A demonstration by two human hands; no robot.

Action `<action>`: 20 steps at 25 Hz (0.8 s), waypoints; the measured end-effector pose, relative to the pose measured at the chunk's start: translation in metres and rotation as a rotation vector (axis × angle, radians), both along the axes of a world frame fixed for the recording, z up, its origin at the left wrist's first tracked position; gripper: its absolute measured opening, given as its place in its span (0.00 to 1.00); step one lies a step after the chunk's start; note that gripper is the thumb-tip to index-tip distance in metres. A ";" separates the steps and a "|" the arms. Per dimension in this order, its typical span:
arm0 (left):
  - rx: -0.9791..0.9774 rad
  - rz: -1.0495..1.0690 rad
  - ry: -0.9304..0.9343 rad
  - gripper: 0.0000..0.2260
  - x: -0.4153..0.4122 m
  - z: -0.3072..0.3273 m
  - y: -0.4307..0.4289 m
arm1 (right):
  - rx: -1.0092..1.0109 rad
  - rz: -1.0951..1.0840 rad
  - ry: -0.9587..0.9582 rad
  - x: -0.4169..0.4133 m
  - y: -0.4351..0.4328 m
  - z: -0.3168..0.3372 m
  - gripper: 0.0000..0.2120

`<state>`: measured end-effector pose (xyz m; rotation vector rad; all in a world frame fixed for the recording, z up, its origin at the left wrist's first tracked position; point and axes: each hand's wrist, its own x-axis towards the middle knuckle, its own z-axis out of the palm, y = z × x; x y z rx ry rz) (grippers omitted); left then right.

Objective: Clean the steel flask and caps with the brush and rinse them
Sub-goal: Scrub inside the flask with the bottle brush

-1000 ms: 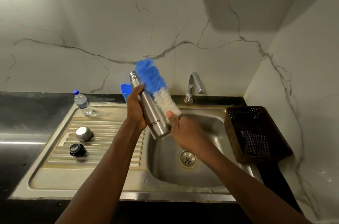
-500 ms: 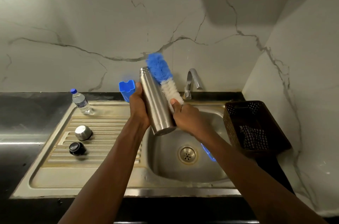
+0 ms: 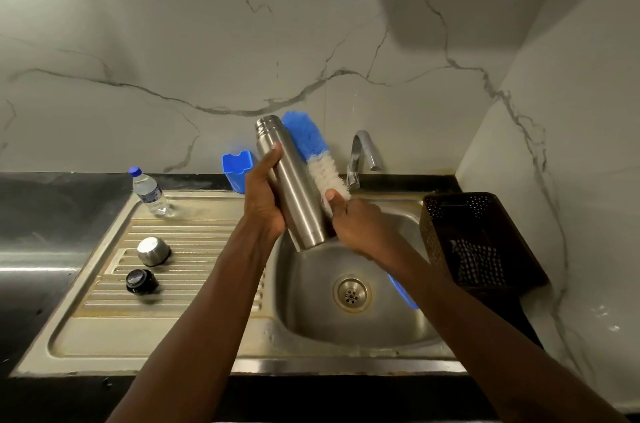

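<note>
My left hand [image 3: 265, 197] grips the steel flask [image 3: 294, 187] around its middle, holding it nearly upright above the sink basin [image 3: 311, 315], mouth up and uncapped. My right hand [image 3: 356, 225] holds the brush [image 3: 317, 154] by its handle, and the blue and white bristles lie against the flask's right side. The blue handle end sticks out under my right forearm. A steel cap [image 3: 152, 250] and a black cap [image 3: 140, 280] sit on the ribbed drainboard [image 3: 194, 260] to the left.
The tap [image 3: 362, 156] stands behind the basin with no water running. A small plastic water bottle [image 3: 149, 192] and a blue holder [image 3: 238, 169] are at the back of the drainboard. A dark perforated basket [image 3: 446, 232] with a checked cloth sits right of the sink.
The flask has turned more upright and shifted right. The brush has slid from behind its neck down along its right side.
</note>
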<state>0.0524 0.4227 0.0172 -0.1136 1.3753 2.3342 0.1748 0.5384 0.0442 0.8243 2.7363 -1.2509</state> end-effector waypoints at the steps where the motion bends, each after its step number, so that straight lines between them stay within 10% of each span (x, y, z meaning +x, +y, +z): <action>1: 0.042 0.052 -0.006 0.26 -0.005 -0.002 -0.002 | 0.025 0.025 0.022 0.005 -0.001 -0.001 0.33; 10: 0.477 0.437 -0.662 0.23 -0.029 -0.021 0.004 | 0.118 0.011 0.198 0.014 -0.037 -0.014 0.31; 20: 0.516 0.467 -0.658 0.20 -0.025 -0.019 0.009 | 0.169 -0.038 0.214 -0.011 -0.013 0.003 0.32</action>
